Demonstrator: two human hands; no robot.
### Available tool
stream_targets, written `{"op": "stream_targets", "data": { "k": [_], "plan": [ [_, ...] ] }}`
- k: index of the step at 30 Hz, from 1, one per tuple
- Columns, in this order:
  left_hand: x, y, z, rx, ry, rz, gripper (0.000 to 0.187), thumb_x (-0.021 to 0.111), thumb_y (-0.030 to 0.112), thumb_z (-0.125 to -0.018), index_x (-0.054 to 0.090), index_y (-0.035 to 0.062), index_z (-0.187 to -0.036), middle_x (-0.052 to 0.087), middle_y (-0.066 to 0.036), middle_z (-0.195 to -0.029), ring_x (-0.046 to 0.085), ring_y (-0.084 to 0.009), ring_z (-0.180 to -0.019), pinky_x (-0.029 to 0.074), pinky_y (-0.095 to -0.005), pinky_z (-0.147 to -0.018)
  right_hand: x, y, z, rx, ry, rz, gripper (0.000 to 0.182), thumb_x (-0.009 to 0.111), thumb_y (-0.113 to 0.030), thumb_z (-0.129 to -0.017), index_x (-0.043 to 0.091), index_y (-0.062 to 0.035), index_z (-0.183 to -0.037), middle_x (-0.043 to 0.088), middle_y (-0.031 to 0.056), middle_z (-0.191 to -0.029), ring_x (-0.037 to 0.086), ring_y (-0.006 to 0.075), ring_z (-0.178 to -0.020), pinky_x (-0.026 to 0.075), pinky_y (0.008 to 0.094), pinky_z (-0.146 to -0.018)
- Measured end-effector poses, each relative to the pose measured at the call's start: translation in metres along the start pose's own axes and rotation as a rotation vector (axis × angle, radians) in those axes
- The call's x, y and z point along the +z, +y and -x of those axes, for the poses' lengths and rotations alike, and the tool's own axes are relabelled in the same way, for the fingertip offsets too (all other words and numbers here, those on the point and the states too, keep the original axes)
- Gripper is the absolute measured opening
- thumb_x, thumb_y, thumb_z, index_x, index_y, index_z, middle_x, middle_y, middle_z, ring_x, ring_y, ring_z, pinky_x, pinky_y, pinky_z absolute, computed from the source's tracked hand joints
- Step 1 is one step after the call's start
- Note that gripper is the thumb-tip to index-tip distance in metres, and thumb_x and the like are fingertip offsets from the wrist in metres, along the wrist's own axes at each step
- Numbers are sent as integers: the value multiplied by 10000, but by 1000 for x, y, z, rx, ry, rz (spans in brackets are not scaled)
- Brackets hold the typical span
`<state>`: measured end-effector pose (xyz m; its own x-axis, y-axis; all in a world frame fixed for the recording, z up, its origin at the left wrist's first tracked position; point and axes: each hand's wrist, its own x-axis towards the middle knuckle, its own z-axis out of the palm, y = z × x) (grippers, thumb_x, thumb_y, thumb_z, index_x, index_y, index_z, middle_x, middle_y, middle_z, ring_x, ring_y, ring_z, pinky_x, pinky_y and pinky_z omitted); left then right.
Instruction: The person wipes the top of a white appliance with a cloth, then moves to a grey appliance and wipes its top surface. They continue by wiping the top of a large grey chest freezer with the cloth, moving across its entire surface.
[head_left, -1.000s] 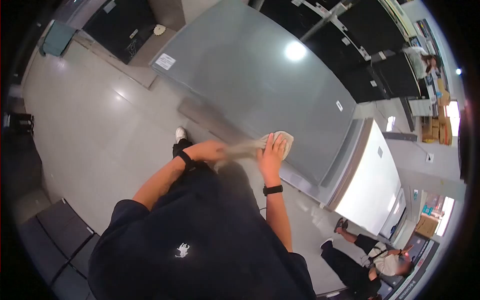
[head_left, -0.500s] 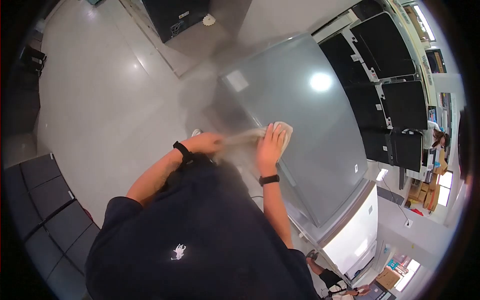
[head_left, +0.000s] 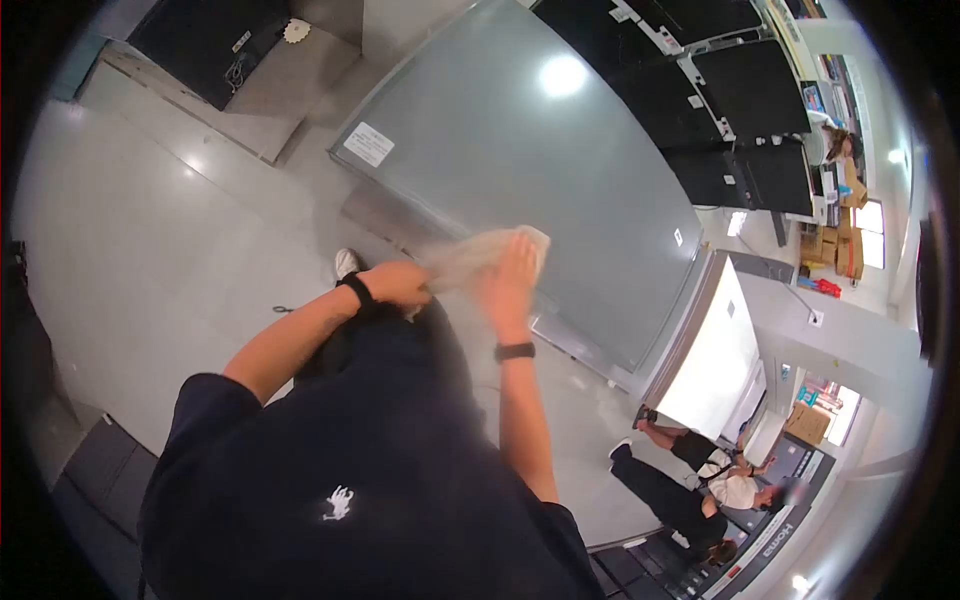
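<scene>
A pale cloth (head_left: 468, 257), smeared by motion, stretches between my two hands. My right hand (head_left: 510, 278) lies over its far end and presses it by the near edge of a large grey panel (head_left: 520, 130), which looks like a refrigerator's side. The fingers are bent over the cloth, and the hand is somewhat blurred. My left hand (head_left: 397, 284) is closed around the other end, in front of my body and apart from the panel. A white label (head_left: 368, 145) sits on the panel's left corner, and a smaller one (head_left: 678, 237) near its right end.
Black-backed panels (head_left: 750, 85) stand in rows beyond the grey one. A white glossy appliance (head_left: 710, 350) is at the right, with two people (head_left: 735, 490) near it. Dark padded blocks (head_left: 105, 480) lie at lower left. My shoe (head_left: 346, 262) is on the pale floor (head_left: 150, 270).
My view has swung, so the grey panel sits higher and further left. The two people at lower right show more fully. Both hands keep the cloth, the right one having shifted slightly left.
</scene>
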<state>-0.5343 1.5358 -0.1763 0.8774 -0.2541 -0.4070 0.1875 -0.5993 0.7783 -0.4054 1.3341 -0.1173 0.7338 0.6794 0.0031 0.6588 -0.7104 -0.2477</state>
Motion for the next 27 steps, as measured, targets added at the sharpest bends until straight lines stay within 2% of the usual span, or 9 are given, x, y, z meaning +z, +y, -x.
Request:
{"op": "stream_targets", "data": {
  "k": [5, 8, 11, 12, 15, 19, 20, 23, 27],
  "plan": [
    [-18, 42, -17, 72, -44, 72, 342, 595, 343, -877, 645, 64, -1068, 692, -188, -937, 651, -401, -887, 505, -488, -786, -2, 53, 38, 146, -15, -36, 764, 601, -162, -895, 245, 66, -1531, 268, 295, -1585, 235, 491, -1465, 217, 516, -1209],
    [-13, 25, -35, 38, -56, 78, 406, 600, 306, -860, 652, 101, -1207, 720, -181, -959, 680, -366, -869, 527, -468, -778, -4, 62, 44, 180, -16, -64, 772, 611, -189, -904, 242, 66, -1532, 256, 300, -1588, 218, 494, -1471, 207, 522, -1209],
    [-25, 29, -25, 47, 116, 87, 418, 607, 297, -859, 654, 78, -1212, 713, -195, -982, 678, -358, -875, 534, -447, -784, -6, 41, 33, 241, 7, -51, 780, 616, -229, -909, 248, 69, -1529, 257, 311, -1581, 215, 511, -1465, 215, 544, -1198],
    [-49, 53, -14, -74, 9, 167, 326, 620, 278, -864, 647, 32, -1077, 689, -212, -987, 657, -377, -932, 506, -452, -813, -6, 38, 29, 260, 13, -26, 779, 614, -241, -911, 253, 73, -1526, 259, 318, -1577, 217, 520, -1460, 221, 552, -1193],
    [-55, 38, 2, -171, 93, 282, 348, 634, 285, -855, 646, 18, -1078, 684, -219, -987, 653, -387, -934, 505, -452, -814, -5, 23, 20, 264, 46, -58, 771, 609, -265, -914, 274, 89, -1511, 268, 334, -1562, 225, 538, -1447, 233, 573, -1177],
    [-93, 31, 23, -205, 283, 42, 359, 655, 243, -829, 646, -7, -1087, 683, -182, -949, 656, -365, -891, 515, -430, -789, 0, 5, -25, 228, 64, -77, 757, 608, -284, -920, 303, 112, -1489, 278, 358, -1542, 243, 550, -1431, 241, 576, -1169],
    [-104, 29, 28, -79, 471, 83, 292, 690, 189, -801, 663, 10, -1030, 677, -166, -932, 656, -353, -877, 519, -428, -764, 3, -4, -35, 240, 71, -79, 752, 609, -289, -920, 312, 113, -1482, 284, 357, -1539, 250, 545, -1429, 241, 575, -1171],
    [-160, 12, 40, 41, 651, -263, 252, 685, 128, -801, 663, 52, -1041, 681, -133, -1006, 655, -318, -959, 507, -443, -830, 12, -37, -79, 261, 126, -53, 751, 619, -322, -912, 349, 109, -1465, 309, 355, -1528, 272, 531, -1427, 227, 574, -1181],
    [-185, -34, 41, -126, 742, -466, 300, 623, 105, -848, 619, 101, -1148, 651, -102, -1163, 601, -293, -1123, 427, -534, -982, 20, -97, -131, 307, 151, -25, 766, 635, -355, -894, 378, 95, -1458, 334, 351, -1517, 286, 520, -1425, 201, 582, -1196]
  ]
}}
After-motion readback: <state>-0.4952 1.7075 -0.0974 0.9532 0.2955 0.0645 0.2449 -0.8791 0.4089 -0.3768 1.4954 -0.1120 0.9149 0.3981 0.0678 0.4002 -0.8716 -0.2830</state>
